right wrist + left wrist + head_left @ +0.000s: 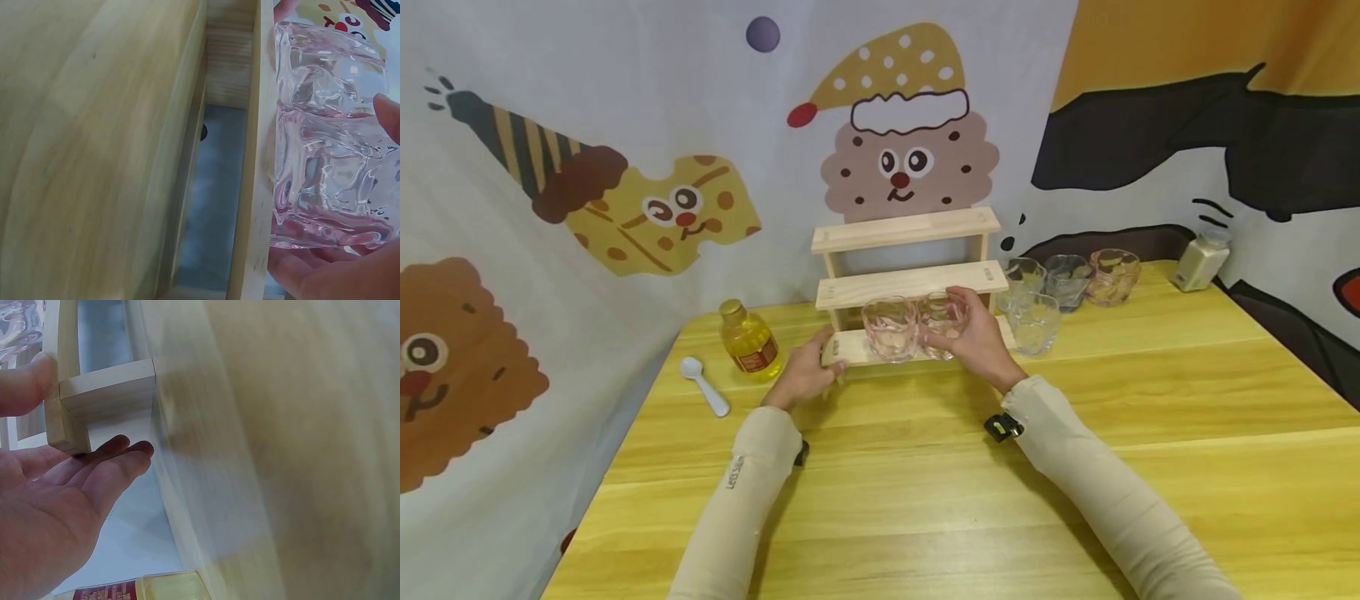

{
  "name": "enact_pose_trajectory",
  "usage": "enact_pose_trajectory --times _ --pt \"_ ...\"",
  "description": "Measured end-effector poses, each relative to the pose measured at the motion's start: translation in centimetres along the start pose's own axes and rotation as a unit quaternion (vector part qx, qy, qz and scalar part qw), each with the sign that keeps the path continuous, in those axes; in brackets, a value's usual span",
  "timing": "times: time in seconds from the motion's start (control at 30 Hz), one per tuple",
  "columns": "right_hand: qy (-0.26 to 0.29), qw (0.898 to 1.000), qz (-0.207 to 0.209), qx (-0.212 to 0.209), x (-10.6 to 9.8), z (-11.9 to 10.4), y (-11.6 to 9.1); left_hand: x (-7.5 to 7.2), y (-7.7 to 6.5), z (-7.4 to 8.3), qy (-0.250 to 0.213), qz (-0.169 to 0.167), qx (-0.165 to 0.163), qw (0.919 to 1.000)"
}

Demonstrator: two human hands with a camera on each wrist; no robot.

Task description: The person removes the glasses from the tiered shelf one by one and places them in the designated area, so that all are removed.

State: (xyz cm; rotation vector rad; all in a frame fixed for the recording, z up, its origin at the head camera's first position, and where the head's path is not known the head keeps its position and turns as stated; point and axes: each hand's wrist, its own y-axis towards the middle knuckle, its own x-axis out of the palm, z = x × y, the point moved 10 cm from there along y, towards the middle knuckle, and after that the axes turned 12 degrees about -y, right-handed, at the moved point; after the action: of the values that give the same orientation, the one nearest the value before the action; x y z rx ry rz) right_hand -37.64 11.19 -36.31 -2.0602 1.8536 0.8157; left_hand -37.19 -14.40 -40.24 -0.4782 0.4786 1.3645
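Note:
A three-tier wooden stand (913,283) rises at the back of the table. Side by side on its lowest board are two pinkish clear glasses, a left glass (891,331) and a right glass (942,317). My right hand (983,343) holds the right glass between thumb and fingers; in the right wrist view that glass (340,181) touches its neighbour. My left hand (805,373) grips the left end of the lowest board. The left wrist view has the thumb on the board (67,434) and the other fingers around its end.
Right of the stand are two clear glasses (1034,327), a grey glass (1067,285) and a pinkish-amber glass (1112,279). Farther right is a small filled jar (1202,262). To the left stand a bottle of yellow liquid (751,340) and a white spoon (706,388). A printed curtain (685,67) hangs behind.

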Motion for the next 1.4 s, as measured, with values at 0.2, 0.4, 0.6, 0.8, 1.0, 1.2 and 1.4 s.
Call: enact_pose_trajectory --times 0.2,0.4,0.6,0.8,1.0,1.2,1.4 --pt "-0.011 1.0 0.01 -0.01 -0.3 -0.1 -0.1 0.0 0.1 0.0 0.011 -0.002 0.004 0.9999" --pt "-0.009 1.0 0.014 -0.017 -0.2 -0.2 -0.2 0.0 -0.1 -0.1 0.0 -0.001 -0.001 1.0" --pt "-0.035 0.999 0.021 -0.021 -0.4 -0.3 -0.5 0.0 -0.3 -0.4 -0.008 0.0 0.002 1.0" --pt "-0.08 0.995 0.029 -0.045 -1.1 -0.3 -1.0 -0.1 -0.1 -0.4 -0.008 -0.003 -0.002 1.0" --pt "-0.096 0.993 0.03 -0.058 -1.5 0.1 -1.7 0.1 0.0 -0.2 0.002 -0.003 0.002 1.0" --pt "-0.107 0.993 0.014 -0.053 -2.2 0.7 -2.8 0.3 0.0 -0.2 0.005 -0.002 0.001 1.0" --pt "-0.072 0.997 -0.018 -0.037 -3.4 1.1 -4.5 0.0 -0.2 -0.1 0.004 0.0 0.001 1.0"
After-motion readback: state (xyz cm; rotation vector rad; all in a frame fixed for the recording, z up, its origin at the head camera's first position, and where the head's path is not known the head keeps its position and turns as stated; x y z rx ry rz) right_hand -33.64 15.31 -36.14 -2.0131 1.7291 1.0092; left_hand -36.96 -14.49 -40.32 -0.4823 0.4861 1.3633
